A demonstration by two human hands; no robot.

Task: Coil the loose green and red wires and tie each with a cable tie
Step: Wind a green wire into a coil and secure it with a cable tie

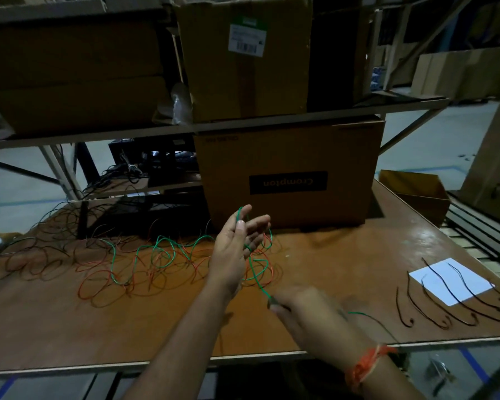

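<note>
Looping over the left hand's straight fingers, the green wire runs toward 5 o'clock into the blurry right hand, which pinches it.

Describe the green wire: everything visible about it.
The green wire is thin, plastic-coated and still mostly uncoiled. It sprawls in loose loops on the brown table, tangled over the red wire. One loop runs up around the raised left hand, its fingers nearly straight. From there a strand slants down into the blurred right hand, which pinches it, and trails rightward beyond.
</note>
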